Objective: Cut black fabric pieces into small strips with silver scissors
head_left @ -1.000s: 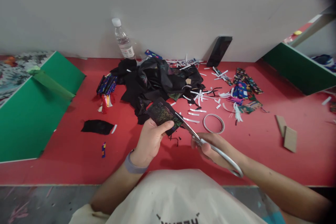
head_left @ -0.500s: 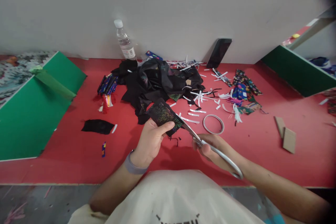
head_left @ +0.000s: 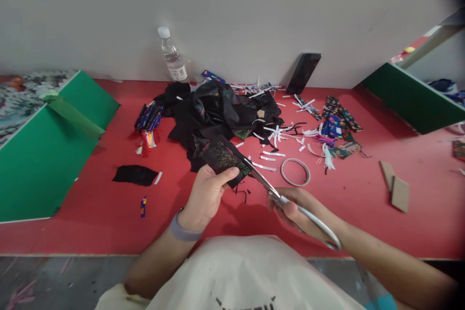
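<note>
Right now our left hand is curled around a dark fabric piece speckled with coloured dots, thumb pressed across its near edge and fingers tucked beneath, so the piece is held just above the red table. A grey wristband rings that wrist, and the forearm runs back toward our pale shirt at the bottom of the view. Our right hand is closed through the handles of a pair of scissors, knuckles turned upward, the forearm coming in from the lower right. Their blades point up and left and meet the right edge of the fabric piece; how far apart the blades stand we cannot tell. Loose black threads hang below the cut edge. Just beyond the scissors lies a white tape ring flat on the table. Farther out sits a heap of black cloth, with white paper strips scattered to its right and colourful fabric scraps past those. A small black cloth patch lies to the left, well apart from our hand. Against the wall stand a water bottle and a leaning phone, and cardboard pieces lie far right.
</note>
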A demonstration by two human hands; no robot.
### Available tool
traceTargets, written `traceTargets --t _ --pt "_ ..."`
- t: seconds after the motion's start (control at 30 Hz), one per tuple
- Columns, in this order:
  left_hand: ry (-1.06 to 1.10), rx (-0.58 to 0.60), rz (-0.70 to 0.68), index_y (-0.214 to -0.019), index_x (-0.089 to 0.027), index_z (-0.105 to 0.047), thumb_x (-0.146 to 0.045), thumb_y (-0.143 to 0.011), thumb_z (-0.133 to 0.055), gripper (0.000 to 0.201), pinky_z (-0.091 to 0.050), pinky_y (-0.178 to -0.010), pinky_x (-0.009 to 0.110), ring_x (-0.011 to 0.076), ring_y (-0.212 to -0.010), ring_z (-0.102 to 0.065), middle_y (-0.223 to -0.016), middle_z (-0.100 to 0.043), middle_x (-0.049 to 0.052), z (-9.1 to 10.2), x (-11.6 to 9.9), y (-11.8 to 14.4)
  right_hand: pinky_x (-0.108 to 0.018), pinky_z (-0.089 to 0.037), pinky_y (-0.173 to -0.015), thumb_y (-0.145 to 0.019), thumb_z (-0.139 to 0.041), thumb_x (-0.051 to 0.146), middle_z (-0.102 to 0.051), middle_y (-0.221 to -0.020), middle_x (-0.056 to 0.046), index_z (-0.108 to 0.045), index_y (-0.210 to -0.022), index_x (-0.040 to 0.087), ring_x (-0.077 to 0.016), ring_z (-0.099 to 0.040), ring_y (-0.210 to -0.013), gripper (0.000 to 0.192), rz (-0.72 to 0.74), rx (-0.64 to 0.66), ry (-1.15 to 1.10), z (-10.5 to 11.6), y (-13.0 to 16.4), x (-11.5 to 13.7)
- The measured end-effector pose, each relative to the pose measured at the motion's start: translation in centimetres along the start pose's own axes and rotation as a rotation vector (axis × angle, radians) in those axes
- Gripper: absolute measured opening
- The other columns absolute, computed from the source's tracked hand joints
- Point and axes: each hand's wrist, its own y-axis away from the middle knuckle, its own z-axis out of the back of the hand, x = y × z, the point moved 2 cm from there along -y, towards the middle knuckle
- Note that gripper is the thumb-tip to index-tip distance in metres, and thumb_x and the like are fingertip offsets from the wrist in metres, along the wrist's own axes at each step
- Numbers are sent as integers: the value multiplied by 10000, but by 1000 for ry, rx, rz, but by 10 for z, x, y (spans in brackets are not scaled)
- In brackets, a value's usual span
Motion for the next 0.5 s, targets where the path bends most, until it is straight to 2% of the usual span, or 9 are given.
traceTargets --t 0.27,0.5 --pt "3 -18 4 -890 -166 -714 -203 -703 -756 195 -514 -857 301 158 -876 -664 -934 -734 28 -1 0 0 -240 -351 -534 -716 -212 881 -505 -661 -22 -581 -799 144 -118 -412 -581 829 -23 -27 37 0 -1 -2" --pt "3 -1 -3 -883 -179 -712 -198 -720 -744 167 -510 -853 285 148 -879 -659 -921 -731 10 -1 0 -1 -241 -357 -551 -741 -163 864 -514 -678 -22 -572 -814 146 -116 -412 -590 830 22 -10 75 0 -3 0"
